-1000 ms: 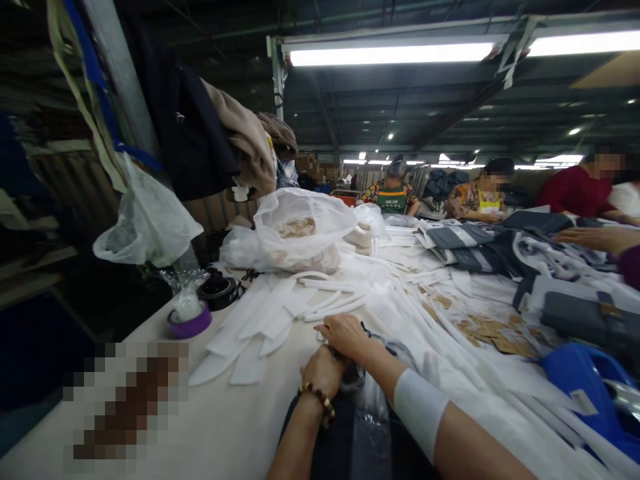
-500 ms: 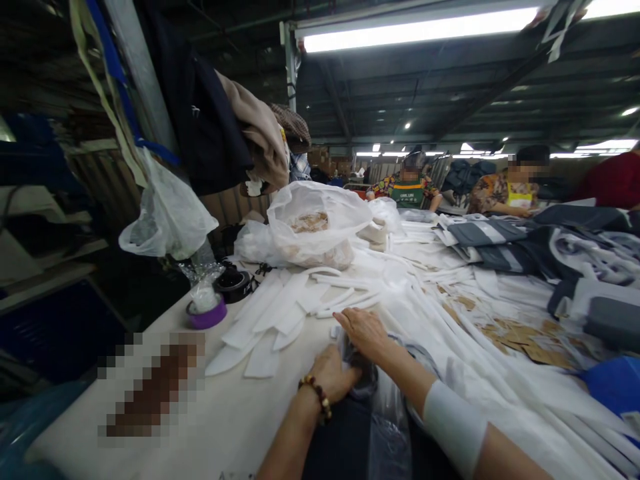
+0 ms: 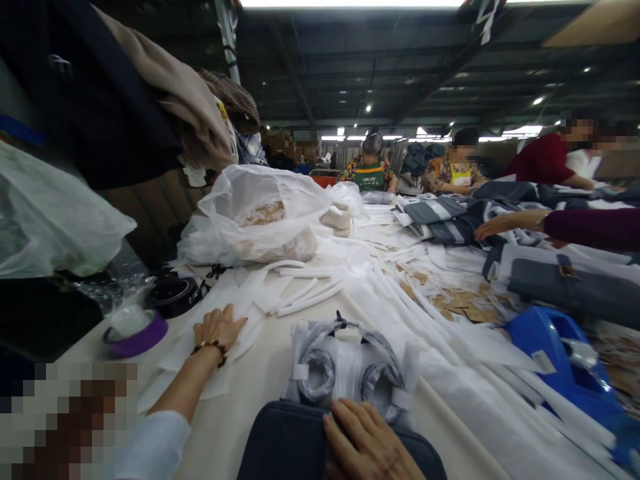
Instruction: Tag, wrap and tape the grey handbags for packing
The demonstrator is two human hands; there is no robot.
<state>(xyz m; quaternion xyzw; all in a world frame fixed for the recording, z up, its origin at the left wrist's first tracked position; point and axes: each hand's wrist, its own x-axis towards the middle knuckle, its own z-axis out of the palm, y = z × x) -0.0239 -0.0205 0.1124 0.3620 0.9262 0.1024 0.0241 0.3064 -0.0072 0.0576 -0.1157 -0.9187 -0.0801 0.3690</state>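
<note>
My left hand (image 3: pixel 216 333), with a beaded bracelet at the wrist, reaches over the flat white foam sheets (image 3: pixel 243 330) on the left of the table. Its fingers are bent and partly spread, touching or just above the sheets. At the bottom centre my right hand (image 3: pixel 367 437) lies flat on a dark navy padded bag (image 3: pixel 285 437), fingers stretched out. Just beyond that bag are two strap rolls wrapped in clear plastic (image 3: pixel 320 375) and a black-clipped handle loop (image 3: pixel 341 323).
A purple tape roll (image 3: pixel 137 339) and a black tape roll (image 3: pixel 173 295) sit at left. Behind are a white plastic sack (image 3: pixel 265 223) and hanging clothes. A blue tape dispenser (image 3: pixel 545 340) and grey bags (image 3: pixel 575 273) lie right. Another person's arm (image 3: pixel 575 223) reaches in there.
My left hand has left the plastic-wrapped straps and moved left to the foam sheets. My right hand has come back onto the navy bag. The view has turned right, and another person's arm has appeared.
</note>
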